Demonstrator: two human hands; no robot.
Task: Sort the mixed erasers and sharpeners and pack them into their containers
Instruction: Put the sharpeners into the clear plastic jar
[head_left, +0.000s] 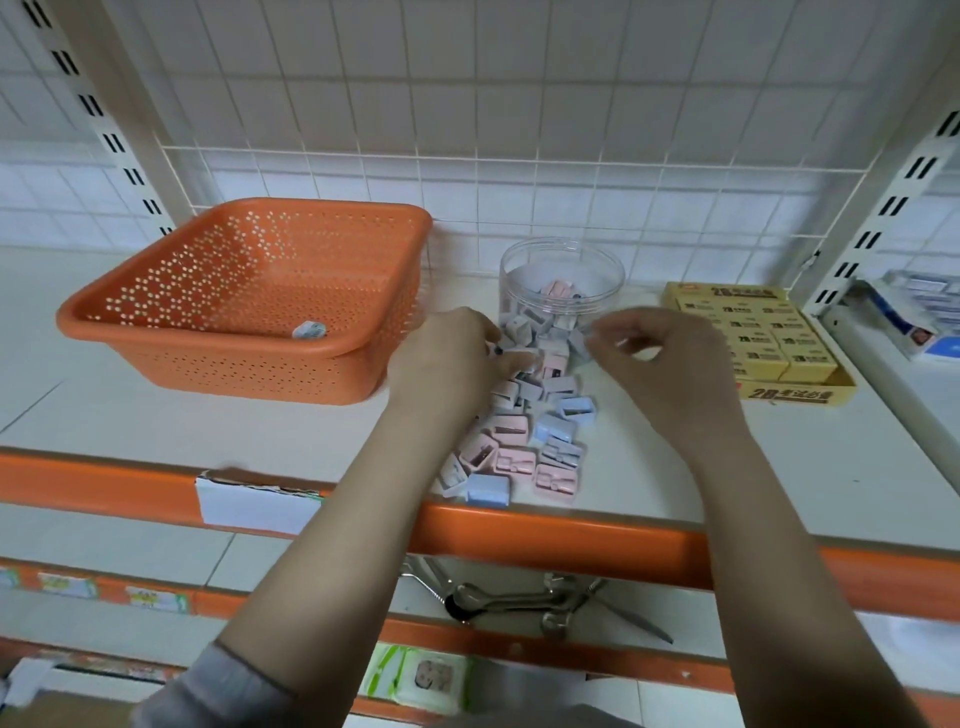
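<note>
A white shelf (156, 415) holds an orange basket (249, 296) at ten o'clock with one small item (309, 330) inside. A clear jar (561, 280) at centre is partly filled with sharpeners. More pink and blue sharpeners (524, 441) lie piled at six o'clock of the jar. The left hand (447, 364) curls over the pile, gripping sharpeners. The right hand (660, 358) hovers beside the jar, fingers pinched; blur hides whether it holds anything. A yellow eraser box (753, 338) sits at three o'clock.
</note>
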